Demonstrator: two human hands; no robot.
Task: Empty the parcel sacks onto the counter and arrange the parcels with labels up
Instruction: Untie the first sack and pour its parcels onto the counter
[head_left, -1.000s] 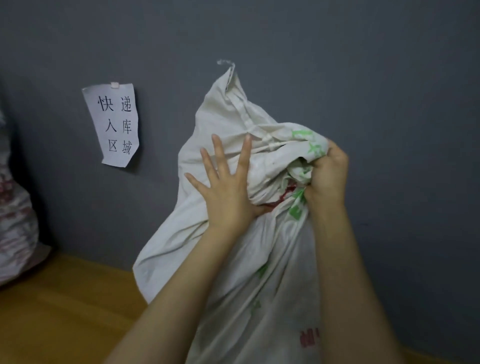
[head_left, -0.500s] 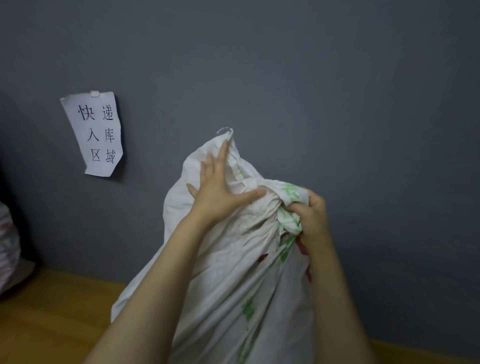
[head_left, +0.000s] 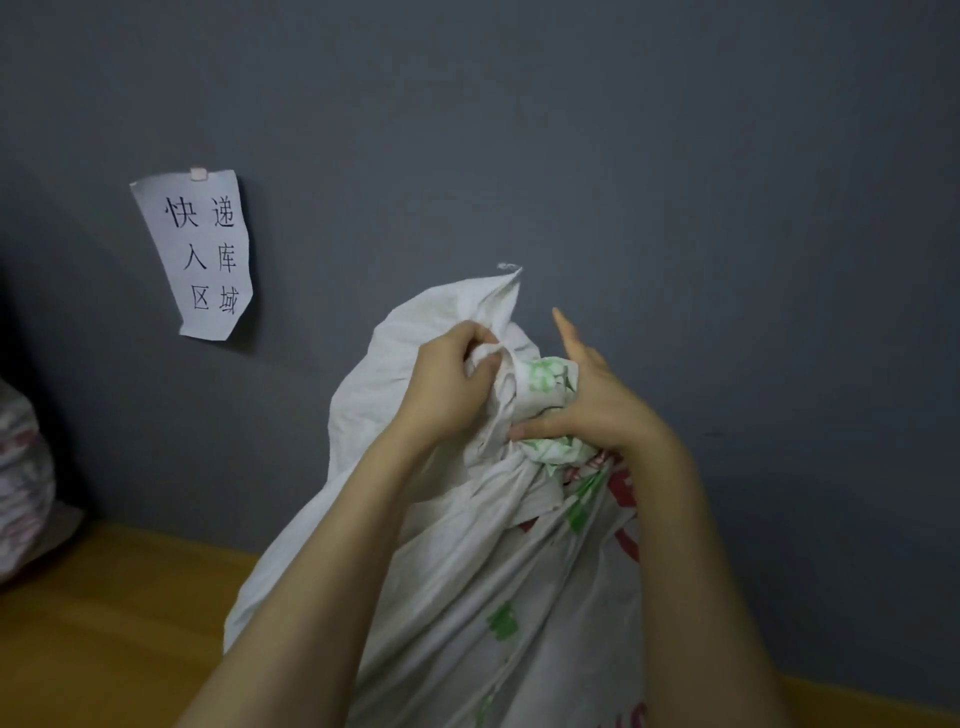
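Two hands, one sack: my left hand (head_left: 449, 387) and my right hand (head_left: 592, 405) work at the gathered neck of a white sack (head_left: 467, 597) printed in green and red. The sack stands tall over the wooden counter (head_left: 104, 634), in front of the grey wall (head_left: 675, 182). Its bottom runs out of view below, and whatever it holds is hidden inside the cloth.

My left hand is curled tight, its fingers clenched round a fold of plain white fabric just under the sack's peak. My right hand sits just beside it, touching the same bunch. The thumb (head_left: 535, 430) lies along the underside of the crumpled green-printed cloth and the palm closes over it, while one finger (head_left: 563, 330) points straight up, free of the fabric. My other right fingers are hidden behind the bunch. Both forearms reach up from the bottom of the view and cross in front of the sack's body.

A second sack (head_left: 21, 467), pale with faint reddish print, sits at the far left edge of the counter, well apart from the first and only partly in view.

One paper notice (head_left: 200, 254) hangs on the wall to the left of my hands. It carries six black characters in three rows of two, and a single strip of tape (head_left: 199, 174) holds its top edge.
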